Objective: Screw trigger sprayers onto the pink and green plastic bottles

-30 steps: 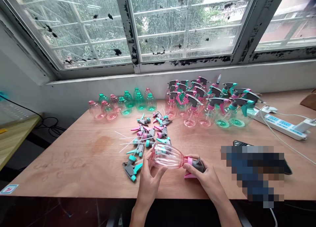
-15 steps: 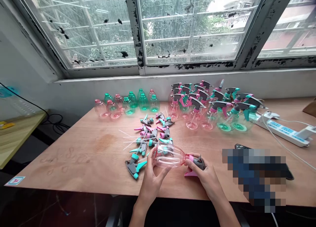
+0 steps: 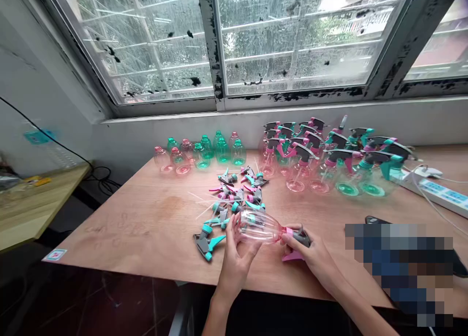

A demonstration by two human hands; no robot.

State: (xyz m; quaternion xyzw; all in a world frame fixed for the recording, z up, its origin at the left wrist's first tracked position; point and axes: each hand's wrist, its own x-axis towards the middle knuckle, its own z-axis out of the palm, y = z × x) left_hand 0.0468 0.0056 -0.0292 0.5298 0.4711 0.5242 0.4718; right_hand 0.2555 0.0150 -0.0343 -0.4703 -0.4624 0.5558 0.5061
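Up and to the left of the grip, see-through green and pink bottles without tops stand in a cluster near the wall. Nearer, just left of the hands and reaching away behind them, loose spray heads in grey, teal and pink lie on the wooden tabletop, some with thin tubes. The left hand curls around the wide base end of a pink bottle, fingers on the far side and thumb on the near side. The bottle lies on its side between the two hands, its neck pointing right. It looks like thin, see-through plastic with no liquid inside, so it is probably light, somewhat springy under pressure and rather slick, unlikely to break; a gentle hold around the broad body should serve. The right hand closes around the pink-and-grey spray head at the neck, its pink trigger hanging toward the near edge. The collar there is probably the stiffest place to hold, the trigger the part most likely to give. Beyond and to the right of the grip, bottles with sprayers stand crowded together, with a white power strip to their right.
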